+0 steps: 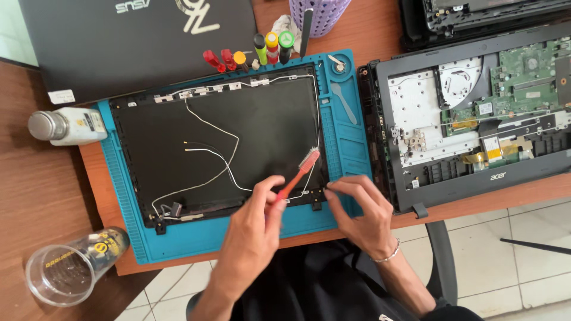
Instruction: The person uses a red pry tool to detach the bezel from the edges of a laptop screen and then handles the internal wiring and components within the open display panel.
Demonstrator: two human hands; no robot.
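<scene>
Left hand (253, 229): fingers clamped on the handle of a red toothbrush (299, 171), bristles raised over the lower right corner of the laptop lid shell. Right hand (360, 217): fingers spread apart, tips pressing that shell's lower right edge, holding nothing. The black laptop lid shell (220, 142) lies flat on a blue repair mat (351, 137) on the counter, thin white antenna cables (208, 128) routed across it. Judgement: shell light, thin, flexes easily; hold by edges, clear of cables and hinges. Right: opened laptop base (476, 113), circuit board exposed. Left: clear cup (65, 270), white bottle (68, 126). Far: screwdrivers (250, 53).
</scene>
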